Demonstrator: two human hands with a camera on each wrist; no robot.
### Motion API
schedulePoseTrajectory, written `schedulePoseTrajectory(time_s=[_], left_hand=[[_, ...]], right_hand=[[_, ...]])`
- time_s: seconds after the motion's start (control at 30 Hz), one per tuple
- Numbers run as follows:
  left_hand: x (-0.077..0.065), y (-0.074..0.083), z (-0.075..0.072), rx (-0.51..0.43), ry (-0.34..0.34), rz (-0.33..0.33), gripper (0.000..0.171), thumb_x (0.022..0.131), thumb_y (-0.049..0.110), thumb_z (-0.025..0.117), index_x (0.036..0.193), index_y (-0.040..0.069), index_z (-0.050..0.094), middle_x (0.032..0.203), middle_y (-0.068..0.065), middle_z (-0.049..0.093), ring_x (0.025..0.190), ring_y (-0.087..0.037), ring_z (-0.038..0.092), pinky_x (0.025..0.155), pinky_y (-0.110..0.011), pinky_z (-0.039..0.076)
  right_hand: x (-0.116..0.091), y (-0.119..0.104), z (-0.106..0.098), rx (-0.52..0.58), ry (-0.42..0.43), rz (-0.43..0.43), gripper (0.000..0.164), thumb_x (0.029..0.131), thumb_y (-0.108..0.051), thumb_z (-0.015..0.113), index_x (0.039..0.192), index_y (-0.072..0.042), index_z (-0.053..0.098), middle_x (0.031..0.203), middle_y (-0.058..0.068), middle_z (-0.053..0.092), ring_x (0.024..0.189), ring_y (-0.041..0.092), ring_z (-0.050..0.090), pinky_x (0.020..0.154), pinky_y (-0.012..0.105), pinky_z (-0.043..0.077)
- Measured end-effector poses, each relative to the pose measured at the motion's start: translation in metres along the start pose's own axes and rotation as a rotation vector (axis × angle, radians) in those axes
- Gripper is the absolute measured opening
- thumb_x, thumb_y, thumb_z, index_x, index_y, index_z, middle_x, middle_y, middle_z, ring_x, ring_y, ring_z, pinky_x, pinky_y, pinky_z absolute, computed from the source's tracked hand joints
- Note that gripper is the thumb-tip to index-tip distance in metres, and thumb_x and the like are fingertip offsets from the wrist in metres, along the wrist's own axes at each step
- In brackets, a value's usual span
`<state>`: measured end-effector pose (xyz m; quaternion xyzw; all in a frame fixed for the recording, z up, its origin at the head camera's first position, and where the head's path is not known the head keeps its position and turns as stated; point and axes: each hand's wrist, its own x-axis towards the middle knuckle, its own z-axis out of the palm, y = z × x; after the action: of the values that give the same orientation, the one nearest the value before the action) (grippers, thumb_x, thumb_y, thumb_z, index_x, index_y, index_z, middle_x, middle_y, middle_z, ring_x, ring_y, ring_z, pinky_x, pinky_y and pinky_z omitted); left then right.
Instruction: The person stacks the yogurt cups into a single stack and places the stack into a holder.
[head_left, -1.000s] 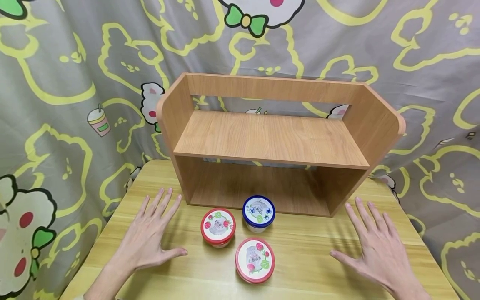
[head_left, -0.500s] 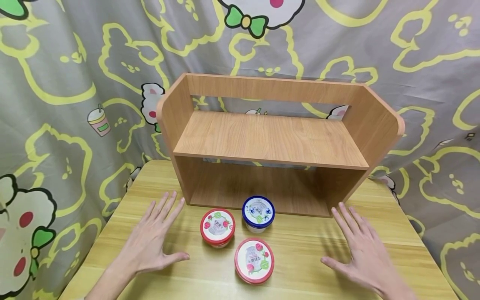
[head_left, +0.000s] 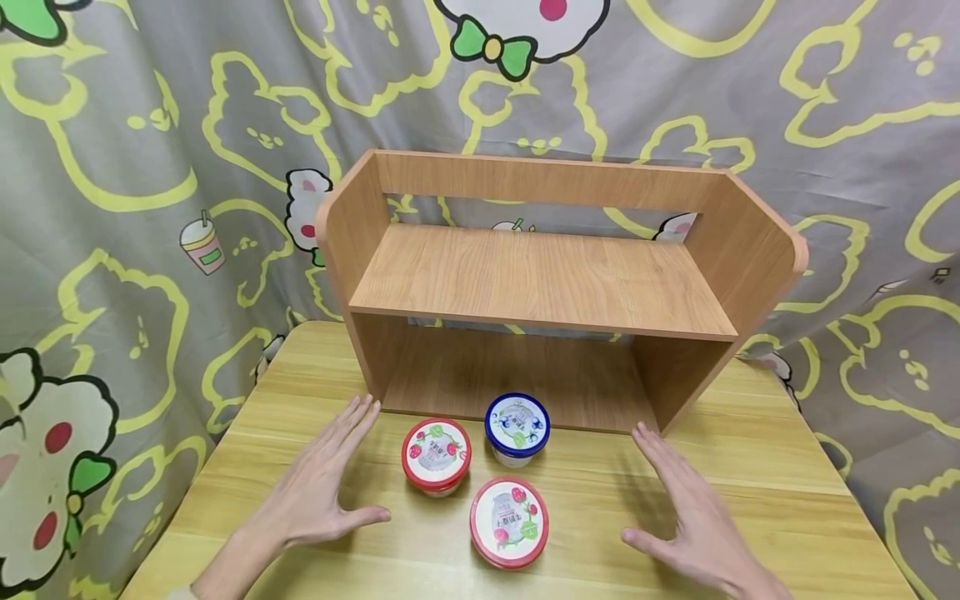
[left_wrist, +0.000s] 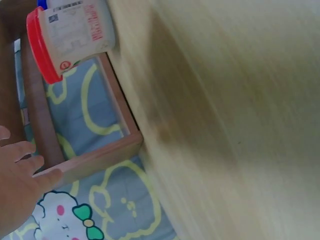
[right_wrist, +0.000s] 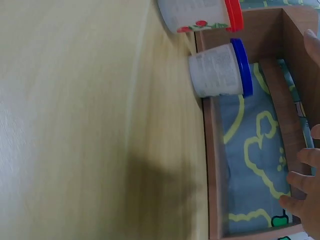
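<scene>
Three lidded tubs stand on the table between my hands. One with a red lid (head_left: pixel 437 454) is at the left, a blue-lidded tub (head_left: pixel 517 427) sits at the back by the shelf, and another red-lidded tub (head_left: pixel 510 522) is nearest the front. My left hand (head_left: pixel 318 487) is held left of the tubs with straight fingers and thumb apart, touching none of them. To their right, my right hand (head_left: pixel 686 517) is likewise empty, its fingers straight. In the right wrist view the blue-lidded tub (right_wrist: pixel 220 69) shows its pale, printed side.
Behind the tubs stands a two-tier wooden shelf (head_left: pixel 540 279) with an upper board and a lower compartment. All rests on a light wood table (head_left: pixel 600 542). A grey patterned curtain (head_left: pixel 135 250) hangs behind and at the sides.
Both hands have moved inward toward the tubs, the right hand farther to the left than the left hand has gone right. The tubs and shelf have stayed put.
</scene>
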<state>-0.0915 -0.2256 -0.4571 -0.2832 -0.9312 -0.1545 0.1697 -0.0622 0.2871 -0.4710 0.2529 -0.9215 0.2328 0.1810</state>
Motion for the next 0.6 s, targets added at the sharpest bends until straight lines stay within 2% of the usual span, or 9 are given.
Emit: schedulePoseTrajectory(time_s=[0.03, 0.13, 0.2, 0.27, 0.47, 0.6], left_hand=[[0.000, 0.000, 0.001, -0.017, -0.010, -0.015, 0.132, 0.070, 0.073, 0.084, 0.169, 0.014, 0.020, 0.176, -0.011, 0.027, 0.162, -0.031, 0.031, 0.131, -0.010, 0.000], [-0.001, 0.000, 0.003, -0.080, -0.038, -0.059, 0.132, 0.069, 0.065, 0.089, 0.170, 0.018, 0.018, 0.176, -0.008, 0.026, 0.161, -0.030, 0.033, 0.135, -0.032, 0.023], [-0.002, -0.001, 0.004, -0.136, -0.052, -0.091, 0.131, 0.069, 0.060, 0.092, 0.170, 0.021, 0.018, 0.176, -0.009, 0.028, 0.159, -0.032, 0.035, 0.128, -0.050, 0.037], [-0.002, -0.002, 0.005, -0.189, -0.057, -0.111, 0.130, 0.069, 0.055, 0.094, 0.170, 0.023, 0.018, 0.174, -0.011, 0.031, 0.157, -0.036, 0.038, 0.117, -0.066, 0.044], [-0.003, -0.005, 0.009, -0.300, -0.057, -0.152, 0.123, 0.072, 0.049, 0.093, 0.169, 0.026, 0.021, 0.170, -0.015, 0.038, 0.148, -0.048, 0.046, 0.108, -0.077, 0.046], [-0.002, -0.004, 0.014, -0.368, -0.055, -0.166, 0.118, 0.074, 0.043, 0.093, 0.168, 0.025, 0.025, 0.168, -0.015, 0.041, 0.142, -0.048, 0.053, 0.104, -0.074, 0.051]], right_hand=[[0.000, 0.000, 0.002, 0.023, 0.001, -0.001, 0.124, 0.062, -0.039, 0.098, 0.164, -0.008, 0.035, 0.171, 0.011, 0.038, 0.159, -0.006, 0.017, 0.123, 0.002, 0.008], [-0.002, -0.002, 0.008, 0.076, 0.003, 0.004, 0.123, 0.061, -0.035, 0.099, 0.163, -0.007, 0.036, 0.170, 0.011, 0.040, 0.157, -0.008, 0.021, 0.120, 0.000, 0.011], [-0.003, -0.004, 0.012, 0.117, -0.002, 0.017, 0.122, 0.062, -0.032, 0.099, 0.163, -0.007, 0.037, 0.169, 0.011, 0.042, 0.155, -0.010, 0.023, 0.118, -0.001, 0.013], [-0.003, -0.007, 0.016, 0.157, -0.008, 0.032, 0.120, 0.062, -0.030, 0.099, 0.163, -0.008, 0.037, 0.169, 0.010, 0.042, 0.154, -0.011, 0.025, 0.116, -0.002, 0.014], [-0.003, -0.014, 0.027, 0.293, -0.023, 0.068, 0.115, 0.065, -0.023, 0.097, 0.163, -0.010, 0.038, 0.168, 0.006, 0.044, 0.152, -0.009, 0.032, 0.117, 0.001, 0.020], [-0.001, -0.018, 0.035, 0.365, -0.030, 0.048, 0.112, 0.066, -0.020, 0.097, 0.161, -0.009, 0.040, 0.165, 0.012, 0.048, 0.150, -0.005, 0.040, 0.117, 0.003, 0.028]])
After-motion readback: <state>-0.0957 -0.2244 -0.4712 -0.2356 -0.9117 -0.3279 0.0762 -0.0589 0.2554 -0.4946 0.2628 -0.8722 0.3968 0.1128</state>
